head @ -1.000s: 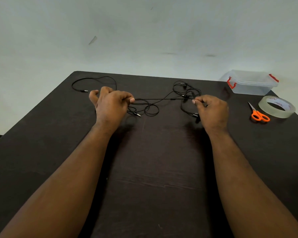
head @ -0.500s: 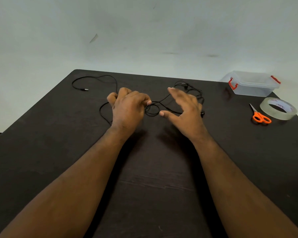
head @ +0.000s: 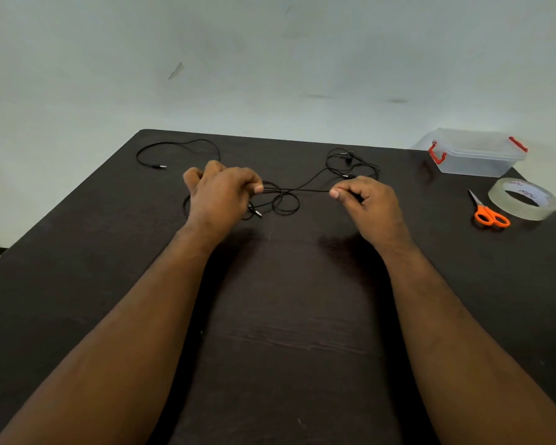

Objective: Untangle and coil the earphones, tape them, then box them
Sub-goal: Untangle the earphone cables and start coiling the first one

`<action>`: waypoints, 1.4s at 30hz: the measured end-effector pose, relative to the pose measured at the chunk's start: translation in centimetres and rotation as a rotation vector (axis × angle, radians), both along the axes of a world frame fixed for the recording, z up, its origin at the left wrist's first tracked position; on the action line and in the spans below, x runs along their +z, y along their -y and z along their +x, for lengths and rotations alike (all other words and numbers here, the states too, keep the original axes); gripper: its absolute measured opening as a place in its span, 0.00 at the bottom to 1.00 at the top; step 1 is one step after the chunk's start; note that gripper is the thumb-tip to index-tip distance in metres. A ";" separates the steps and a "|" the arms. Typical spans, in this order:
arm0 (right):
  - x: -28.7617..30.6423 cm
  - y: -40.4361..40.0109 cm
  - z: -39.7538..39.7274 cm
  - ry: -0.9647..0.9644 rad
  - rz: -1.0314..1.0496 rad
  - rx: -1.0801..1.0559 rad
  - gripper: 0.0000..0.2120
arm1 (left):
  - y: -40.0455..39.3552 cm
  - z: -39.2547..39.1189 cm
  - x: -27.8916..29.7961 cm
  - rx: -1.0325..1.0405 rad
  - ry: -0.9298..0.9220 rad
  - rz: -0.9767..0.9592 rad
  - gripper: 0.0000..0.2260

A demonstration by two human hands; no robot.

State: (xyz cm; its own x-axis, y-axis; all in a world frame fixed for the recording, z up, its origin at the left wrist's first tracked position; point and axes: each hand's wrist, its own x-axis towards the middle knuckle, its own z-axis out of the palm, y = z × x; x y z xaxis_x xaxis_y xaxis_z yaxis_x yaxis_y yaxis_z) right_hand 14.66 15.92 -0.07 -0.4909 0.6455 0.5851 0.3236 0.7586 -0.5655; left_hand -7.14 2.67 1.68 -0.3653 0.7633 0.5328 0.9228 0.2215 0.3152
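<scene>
L hand [head: 220,195] curled, pinching black earphones [head: 297,189] cord btwn thumb & fingertips; R hand [head: 368,200] likewise pinching same cord at thumb & forefinger. Cord segment pulled straight btwn both hands, just above dark table [head: 286,316]. Loose loops hanging/lying below the segment, nearer L hand; more tangle w/ earbuds beyond R hand; one plug end trailing far left on table. Clear plastic box [head: 475,154] w/ red latches at far right corner, lid on. Orange scissors [head: 488,213] just beside tape roll [head: 523,199], right edge, well apart from hands
</scene>
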 end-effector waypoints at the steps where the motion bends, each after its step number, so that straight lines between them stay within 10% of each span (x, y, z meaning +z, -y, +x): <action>1: 0.0 -0.2 0.1 0.011 0.035 -0.023 0.06 | 0.1 -0.3 0.0 0.008 -0.004 -0.008 0.07; 26: 0.1 -1.6 3.3 -0.235 -0.010 -0.411 0.08 | 0.2 -1.3 -0.9 0.308 -0.035 0.031 0.05; 30: 0.3 -1.4 2.7 -0.224 -0.194 -0.316 0.21 | 0.0 0.2 -0.7 0.230 -0.057 0.090 0.06; 34: 0.8 0.1 1.3 -0.010 0.205 -0.449 0.33 | -0.7 2.3 -0.5 0.119 -0.138 0.188 0.04; 42: -0.5 2.6 -3.6 0.062 0.483 -0.010 0.14 | -1.1 4.1 -1.1 -0.192 -0.149 0.243 0.08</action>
State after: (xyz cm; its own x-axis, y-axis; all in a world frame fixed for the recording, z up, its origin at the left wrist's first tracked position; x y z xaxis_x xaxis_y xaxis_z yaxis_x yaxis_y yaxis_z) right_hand 11.02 13.32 -0.54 -0.5293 0.3126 0.7888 0.3545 0.9261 -0.1291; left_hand -3.06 3.79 0.59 -0.1317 0.6545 0.7445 0.9803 -0.0256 0.1960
